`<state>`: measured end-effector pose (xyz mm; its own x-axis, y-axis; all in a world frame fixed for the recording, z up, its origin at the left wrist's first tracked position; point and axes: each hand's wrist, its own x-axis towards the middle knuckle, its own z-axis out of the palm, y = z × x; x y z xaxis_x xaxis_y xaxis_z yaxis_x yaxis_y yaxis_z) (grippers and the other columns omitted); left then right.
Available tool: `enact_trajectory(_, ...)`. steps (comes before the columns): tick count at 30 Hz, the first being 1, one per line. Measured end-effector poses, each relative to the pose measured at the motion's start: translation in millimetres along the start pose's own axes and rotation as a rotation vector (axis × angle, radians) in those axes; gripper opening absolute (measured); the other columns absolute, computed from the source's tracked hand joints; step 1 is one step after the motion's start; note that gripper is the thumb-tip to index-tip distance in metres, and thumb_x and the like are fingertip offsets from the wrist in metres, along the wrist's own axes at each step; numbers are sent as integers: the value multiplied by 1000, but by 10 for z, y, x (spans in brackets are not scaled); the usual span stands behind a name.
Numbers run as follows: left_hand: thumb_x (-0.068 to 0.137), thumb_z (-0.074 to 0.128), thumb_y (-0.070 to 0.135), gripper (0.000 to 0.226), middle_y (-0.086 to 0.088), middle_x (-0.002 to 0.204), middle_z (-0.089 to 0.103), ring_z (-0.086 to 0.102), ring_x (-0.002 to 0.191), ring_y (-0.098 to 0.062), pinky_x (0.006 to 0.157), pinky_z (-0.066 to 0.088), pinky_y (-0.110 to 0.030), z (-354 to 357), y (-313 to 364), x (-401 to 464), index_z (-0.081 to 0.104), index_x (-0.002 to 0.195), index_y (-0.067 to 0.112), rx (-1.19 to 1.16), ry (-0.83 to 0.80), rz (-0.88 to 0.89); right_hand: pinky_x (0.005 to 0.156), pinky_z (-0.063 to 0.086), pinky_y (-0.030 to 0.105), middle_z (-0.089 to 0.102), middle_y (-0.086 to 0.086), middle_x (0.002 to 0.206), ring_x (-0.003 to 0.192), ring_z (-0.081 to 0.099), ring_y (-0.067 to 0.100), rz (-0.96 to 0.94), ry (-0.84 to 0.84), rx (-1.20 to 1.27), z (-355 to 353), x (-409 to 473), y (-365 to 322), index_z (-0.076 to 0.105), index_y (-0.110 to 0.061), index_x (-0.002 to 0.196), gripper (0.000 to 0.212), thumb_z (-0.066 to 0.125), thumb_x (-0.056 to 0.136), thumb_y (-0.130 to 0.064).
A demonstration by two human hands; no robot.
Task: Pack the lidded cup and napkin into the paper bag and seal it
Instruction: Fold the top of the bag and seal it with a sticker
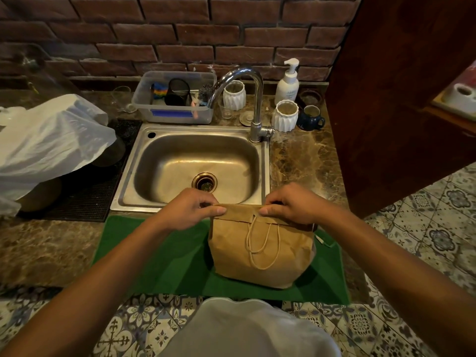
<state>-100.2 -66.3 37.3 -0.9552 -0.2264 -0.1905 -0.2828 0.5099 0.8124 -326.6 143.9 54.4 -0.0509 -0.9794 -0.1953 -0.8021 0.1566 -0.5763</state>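
At the far left a white plastic bag lies slumped on the table, well apart from the work. The steel sink sits behind the green mat, which carries the paper bag upright on its right half.

The left hand has its grip closed on the left end of the bag's folded top edge, thumb in front and fingers behind. The fold runs flat across the mouth, and the twine handle hangs loose down the front face. The right hand pinches the right end of the same fold in the same way.

Neither cup nor napkin shows anywhere; they are probably inside the bulging bag, though that cannot be confirmed. The sealing step appears to be under way.

The risk lies in the fold: uneven pull between the two hands could skew the crease or tear the paper at a corner. Pressing down too hard might crush the lid or tip the cup inside. The handle could also get caught under a further fold.
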Motion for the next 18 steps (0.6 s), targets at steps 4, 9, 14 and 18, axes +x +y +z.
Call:
enact_trajectory(4,84,74,51,28,8,89,77,72,87,-12,85,59,-48,-45,21,-28,81,94,25,8,-75,-65,73,54,39,76,-1,86,78,66,17,10,-22,-39,-17,61,-57,78,-19,98,33,62,98,-48)
enact_trajectory(9,96,63,44,30,6,106,78,68,94,-7,84,54,-31,67,416,218,79,111,23,305,-153,147,59,39,26,63,-12,73,64,56,9,-64,-28,-98,6,147,-188,76,-23,92,32,58,98,-49)
enact_trajectory(14,97,58,41,31,5,89,79,68,79,-9,73,53,-38,114,433,308,79,98,19,354,-137,195,60,44,33,69,-7,76,66,58,12,-32,21,-116,56,72,-203,75,-25,93,40,51,98,-56)
enact_trajectory(18,95,53,50,41,6,91,79,69,81,-9,73,53,-35,178,414,251,81,99,20,333,-71,199,65,52,39,75,-1,84,73,65,19,-29,45,-145,35,-41,-101,76,-24,97,48,42,97,-58)
